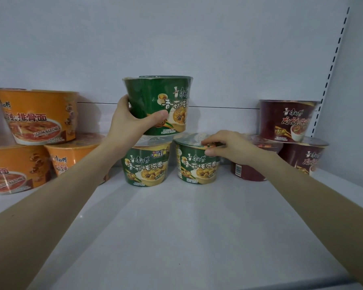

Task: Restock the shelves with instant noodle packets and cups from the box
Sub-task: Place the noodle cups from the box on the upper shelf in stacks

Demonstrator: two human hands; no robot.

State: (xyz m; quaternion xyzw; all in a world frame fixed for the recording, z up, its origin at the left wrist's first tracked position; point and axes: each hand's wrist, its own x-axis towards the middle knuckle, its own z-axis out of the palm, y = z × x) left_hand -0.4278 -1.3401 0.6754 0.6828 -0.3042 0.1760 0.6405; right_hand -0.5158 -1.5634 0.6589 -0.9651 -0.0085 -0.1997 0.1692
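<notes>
While left hand (126,122) grips upper green cup (153,93) | right hand (232,147) pinches 香菇炖鸡面 cup (197,171)

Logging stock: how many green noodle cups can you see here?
3: top green cup in the left hand, lower left green cup beneath it, lower right green cup under the right hand. More may hide behind.

Glossy film-wrapped green noodle cup (158,105) stands over a smooth matt white shelf (182,227).
</notes>
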